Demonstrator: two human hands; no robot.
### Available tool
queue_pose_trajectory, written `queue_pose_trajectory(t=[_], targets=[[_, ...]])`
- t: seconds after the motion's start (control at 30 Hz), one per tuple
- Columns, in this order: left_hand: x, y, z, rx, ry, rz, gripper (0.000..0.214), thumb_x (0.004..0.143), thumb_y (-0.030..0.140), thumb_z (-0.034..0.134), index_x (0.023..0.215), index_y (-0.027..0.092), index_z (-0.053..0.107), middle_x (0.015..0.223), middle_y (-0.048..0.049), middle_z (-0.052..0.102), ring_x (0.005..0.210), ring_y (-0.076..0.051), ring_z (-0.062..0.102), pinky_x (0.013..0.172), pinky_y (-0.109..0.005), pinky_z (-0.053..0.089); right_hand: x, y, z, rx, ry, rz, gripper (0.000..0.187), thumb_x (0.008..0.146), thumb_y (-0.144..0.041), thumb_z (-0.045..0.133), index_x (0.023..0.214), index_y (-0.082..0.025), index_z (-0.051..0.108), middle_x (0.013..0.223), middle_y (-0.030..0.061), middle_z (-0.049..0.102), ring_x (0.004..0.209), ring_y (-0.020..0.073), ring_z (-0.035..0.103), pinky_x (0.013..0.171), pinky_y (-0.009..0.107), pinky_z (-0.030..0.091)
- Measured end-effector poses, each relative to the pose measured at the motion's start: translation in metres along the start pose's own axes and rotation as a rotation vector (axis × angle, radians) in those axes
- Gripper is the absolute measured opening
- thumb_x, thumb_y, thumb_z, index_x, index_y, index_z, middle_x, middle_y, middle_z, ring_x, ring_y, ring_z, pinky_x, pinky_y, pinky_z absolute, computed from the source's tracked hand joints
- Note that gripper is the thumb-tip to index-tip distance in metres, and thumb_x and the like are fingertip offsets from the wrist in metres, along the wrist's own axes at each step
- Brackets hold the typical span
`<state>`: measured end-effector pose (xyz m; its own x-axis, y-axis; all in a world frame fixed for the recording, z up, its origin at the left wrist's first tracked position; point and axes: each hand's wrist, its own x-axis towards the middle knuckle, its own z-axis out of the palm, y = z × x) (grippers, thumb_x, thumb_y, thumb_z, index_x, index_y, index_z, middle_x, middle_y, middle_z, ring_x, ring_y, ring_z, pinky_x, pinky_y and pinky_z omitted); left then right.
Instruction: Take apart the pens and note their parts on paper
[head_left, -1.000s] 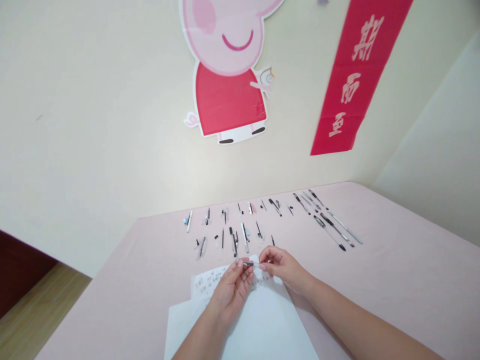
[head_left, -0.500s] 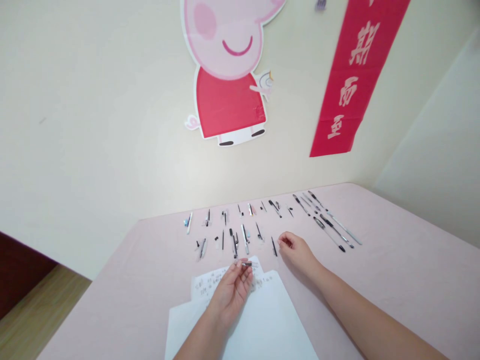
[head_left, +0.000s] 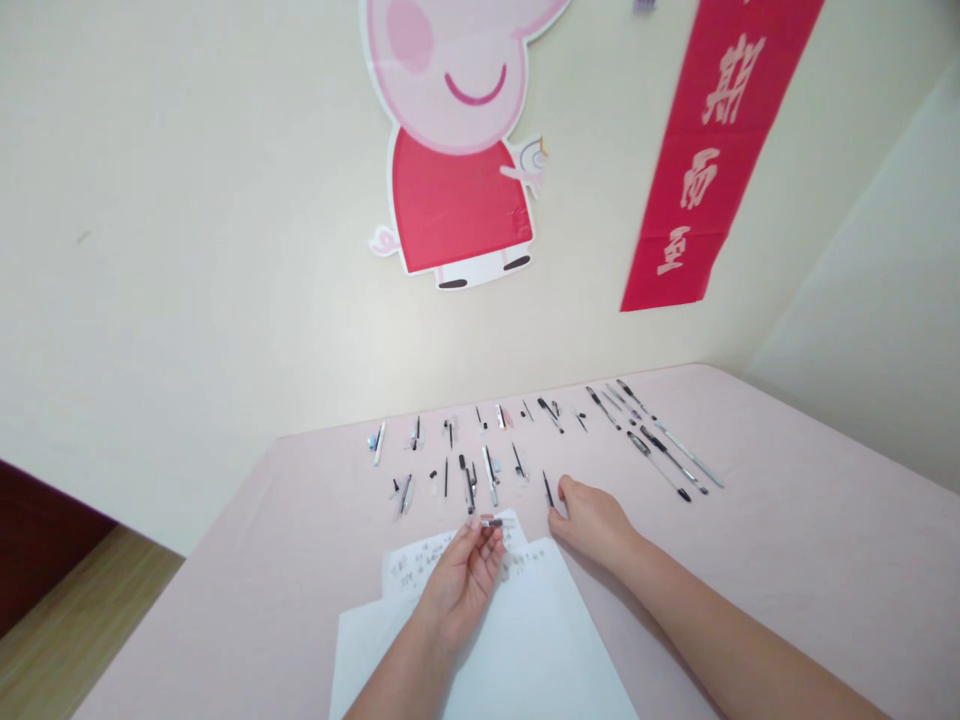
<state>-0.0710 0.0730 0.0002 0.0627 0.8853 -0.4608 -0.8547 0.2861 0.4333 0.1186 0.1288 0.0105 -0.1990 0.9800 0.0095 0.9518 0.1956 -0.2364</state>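
Note:
My left hand (head_left: pixel 465 580) is closed on a clear pen barrel (head_left: pixel 496 522) with a dark section, pinched between thumb and fingertips above the papers. My right hand (head_left: pixel 596 522) rests on the table beside a black pen refill (head_left: pixel 548 488). Its thumb is close to the refill's lower end and the index finger is apart from the thumb, with nothing visible in the grip. Whether the thumb touches the refill I cannot tell. Under the left hand lie white sheets (head_left: pixel 540 630), the rear one with handwriting.
Several dismantled pens (head_left: pixel 469 485) with refills, caps and barrels lie in two rows across the pink table (head_left: pixel 262 600). At the right back are several whole pens (head_left: pixel 664 455). The wall behind carries a pig cutout (head_left: pixel 461 205) and a red banner (head_left: pixel 701 200).
My right hand has moved slightly down and its thumb has come toward the black refill's lower end. My left hand keeps the pen barrel in almost the same place.

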Motion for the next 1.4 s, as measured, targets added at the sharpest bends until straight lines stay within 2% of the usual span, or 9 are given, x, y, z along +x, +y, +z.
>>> queue_pose_trajectory(t=[0.2,0.33,0.4,0.47,0.57,0.67,0.8,1.13,1.4], targets=[[0.001,-0.001,-0.001,0.006,-0.015,0.005,0.012,0.081,0.004,0.053,0.078,0.005,0.064,0.072,-0.0106,0.068,0.064,-0.012,0.066,0.063,-0.021,0.057,0.001,-0.003,-0.001,-0.101,-0.003,0.047,0.019,0.081,-0.021,0.041,0.087,-0.011,0.057,0.079,0.0161,0.066,0.074,0.0272,0.064,0.059,0.03,0.035],[0.002,-0.001,-0.003,-0.001,-0.032,0.004,0.012,0.081,0.003,0.052,0.079,0.005,0.064,0.072,-0.0107,0.069,0.065,-0.012,0.066,0.065,-0.021,0.056,0.003,0.003,0.002,-0.089,0.008,0.06,0.017,0.077,-0.015,0.043,0.081,-0.011,0.059,0.077,0.0159,0.067,0.072,0.025,0.063,0.058,0.029,0.035],[0.002,-0.001,-0.004,-0.002,-0.037,0.0,0.013,0.081,0.002,0.052,0.08,0.005,0.064,0.073,-0.0111,0.069,0.066,-0.012,0.067,0.065,-0.021,0.056,0.005,0.007,0.003,-0.008,0.059,0.07,0.014,0.076,-0.016,0.044,0.076,-0.013,0.058,0.072,0.0133,0.066,0.069,0.0229,0.061,0.058,0.028,0.034],[0.002,-0.001,-0.004,0.001,-0.036,0.002,0.014,0.081,0.002,0.051,0.08,0.005,0.064,0.073,-0.0116,0.069,0.065,-0.012,0.067,0.065,-0.021,0.056,0.007,0.009,0.003,0.197,0.14,0.068,0.011,0.075,-0.018,0.046,0.07,-0.016,0.055,0.064,0.0075,0.062,0.062,0.0193,0.057,0.056,0.027,0.033],[0.003,-0.001,-0.005,0.008,-0.034,0.004,0.014,0.081,0.001,0.05,0.081,0.005,0.064,0.074,-0.0121,0.069,0.066,-0.013,0.067,0.065,-0.021,0.056,0.007,0.004,0.004,0.765,0.18,0.025,0.011,0.075,-0.026,0.048,0.066,-0.019,0.048,0.053,-0.0013,0.052,0.05,0.0132,0.048,0.049,0.024,0.031],[0.003,-0.001,-0.005,0.001,-0.036,0.008,0.015,0.081,0.0,0.049,0.081,0.005,0.064,0.075,-0.0124,0.069,0.067,-0.013,0.067,0.065,-0.021,0.056,0.003,-0.007,0.005,1.277,0.084,-0.021,0.017,0.074,-0.034,0.054,0.071,-0.02,0.047,0.054,-0.0036,0.051,0.045,0.01,0.043,0.045,0.022,0.031],[0.003,-0.001,-0.005,-0.014,-0.031,0.014,0.016,0.081,0.0,0.049,0.082,0.005,0.064,0.077,-0.013,0.069,0.067,-0.014,0.067,0.065,-0.022,0.056,-0.006,-0.022,0.01,1.559,-0.025,-0.016,0.023,0.071,-0.035,0.063,0.077,-0.018,0.049,0.062,-0.0005,0.059,0.049,0.0095,0.048,0.045,0.021,0.032],[0.004,-0.002,-0.006,-0.018,-0.032,0.011,0.015,0.081,0.0,0.05,0.081,0.005,0.064,0.075,-0.012,0.069,0.066,-0.013,0.067,0.065,-0.022,0.056,-0.01,-0.028,0.015,1.488,-0.009,-0.063,0.027,0.07,-0.04,0.066,0.076,-0.018,0.052,0.061,-0.0009,0.058,0.047,0.0083,0.047,0.043,0.02,0.035],[0.002,-0.001,-0.002,-0.016,-0.024,0.008,0.017,0.082,0.001,0.049,0.078,0.005,0.064,0.071,-0.0107,0.068,0.063,-0.012,0.066,0.062,-0.021,0.057,-0.015,-0.033,0.009,1.323,0.096,-0.204,0.02,0.072,-0.037,0.064,0.074,-0.018,0.062,0.068,0.0018,0.058,0.057,0.0121,0.053,0.053,0.025,0.043]])
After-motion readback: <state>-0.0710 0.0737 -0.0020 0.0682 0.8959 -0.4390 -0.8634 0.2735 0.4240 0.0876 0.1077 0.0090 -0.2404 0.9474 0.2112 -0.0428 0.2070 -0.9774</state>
